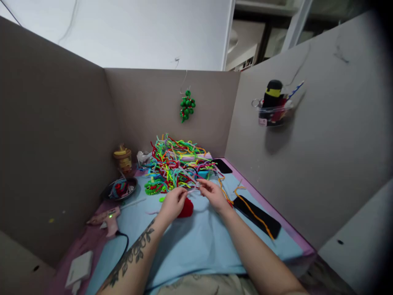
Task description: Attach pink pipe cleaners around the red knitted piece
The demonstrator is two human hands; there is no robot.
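My left hand point(174, 203) is closed in a pinch on one end of a pale lilac pipe cleaner point(193, 189). Across from it, my right hand point(212, 194) pinches the same strip near a small twisted bit, too small to make out. Below my left fingers a red rounded piece point(186, 209) shows partly, and I cannot tell whether it hangs or lies on the cloth. Behind both hands rises a tangled heap of coloured pipe cleaners point(172, 164). A green braided piece with red spots point(154, 187) lies at the heap's left front.
At left are a dark bowl point(132, 188), a pink glue gun point(109, 219) with its light on, and a white adapter point(80, 268). A black slab point(260, 217) with an orange pipe cleaner and a phone point(222, 165) lie right. Grey panels point(172, 106) enclose the table.
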